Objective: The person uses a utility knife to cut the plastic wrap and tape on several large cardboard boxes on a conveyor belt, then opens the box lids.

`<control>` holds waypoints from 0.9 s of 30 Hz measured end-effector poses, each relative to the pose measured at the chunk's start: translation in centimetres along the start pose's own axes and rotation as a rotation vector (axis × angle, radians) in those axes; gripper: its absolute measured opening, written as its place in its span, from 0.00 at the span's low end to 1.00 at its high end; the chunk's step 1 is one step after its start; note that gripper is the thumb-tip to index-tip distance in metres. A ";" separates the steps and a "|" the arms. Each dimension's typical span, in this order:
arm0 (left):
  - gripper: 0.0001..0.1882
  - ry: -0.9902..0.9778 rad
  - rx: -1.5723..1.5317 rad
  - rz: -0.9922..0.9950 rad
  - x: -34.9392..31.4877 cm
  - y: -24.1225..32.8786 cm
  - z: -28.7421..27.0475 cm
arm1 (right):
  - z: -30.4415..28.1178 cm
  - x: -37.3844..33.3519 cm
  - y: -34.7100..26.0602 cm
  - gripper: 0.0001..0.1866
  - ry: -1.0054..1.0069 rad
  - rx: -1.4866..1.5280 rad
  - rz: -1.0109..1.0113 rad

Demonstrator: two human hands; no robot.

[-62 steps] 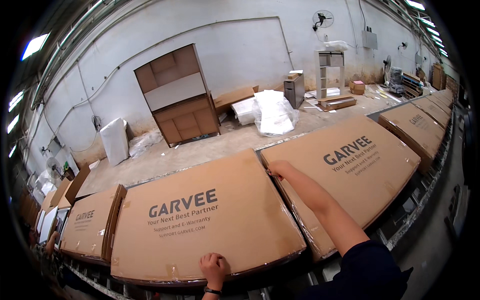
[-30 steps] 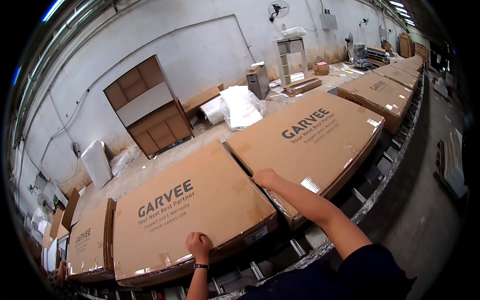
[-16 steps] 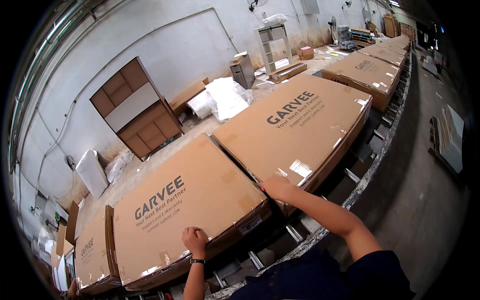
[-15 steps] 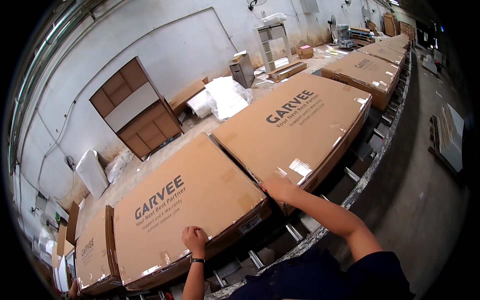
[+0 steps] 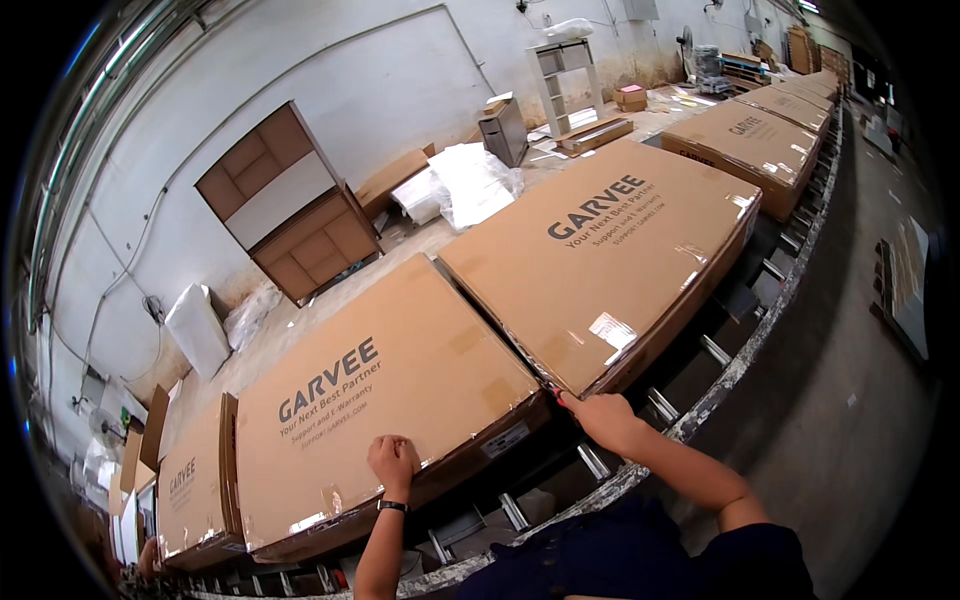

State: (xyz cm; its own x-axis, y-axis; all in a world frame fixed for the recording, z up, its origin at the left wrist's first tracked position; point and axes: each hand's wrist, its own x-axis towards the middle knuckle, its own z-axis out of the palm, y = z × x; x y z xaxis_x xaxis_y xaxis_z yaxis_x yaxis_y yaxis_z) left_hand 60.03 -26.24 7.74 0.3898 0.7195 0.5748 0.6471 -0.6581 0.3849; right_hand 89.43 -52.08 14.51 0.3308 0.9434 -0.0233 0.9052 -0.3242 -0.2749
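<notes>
Two large, flat cardboard boxes lie side by side before me with a narrow dark gap between them. My left hand (image 5: 394, 462), a dark band on its wrist, rests with curled fingers on the near edge of the left cardboard box (image 5: 430, 370). Nothing shows in those fingers. At the near end of the gap, my right hand (image 5: 602, 418) is closed around a small red object (image 5: 562, 397), mostly hidden by the fingers. It is beside the near corner of the right cardboard box (image 5: 650, 265), whose edges carry clear, shiny tape.
Both boxes sit on a roller conveyor (image 5: 655, 403) that curves away to the far right, bearing more cartons (image 5: 750, 135). A smaller carton (image 5: 190, 490) stands at the left, with another person's hand (image 5: 149, 556) nearby. A brown-and-white panelled cabinet (image 5: 290, 200) leans by the wall.
My right hand has moved toward me along the gap, from the right box's edge to its near corner. My left hand stays on the left box. The view has shifted slightly.
</notes>
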 end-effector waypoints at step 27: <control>0.13 -0.978 0.270 1.047 13.0 17.9 12.6 | 12.5 -9.8 4.6 0.27 0.321 0.462 0.056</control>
State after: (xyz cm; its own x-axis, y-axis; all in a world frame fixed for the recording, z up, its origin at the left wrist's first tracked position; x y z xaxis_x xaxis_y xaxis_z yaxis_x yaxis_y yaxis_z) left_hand 84.97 -25.81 12.98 0.9603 -0.1202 -0.2517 -0.1495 -0.9836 -0.1009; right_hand 87.03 -61.93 1.43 0.5047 0.8339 0.2235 0.6969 -0.2408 -0.6755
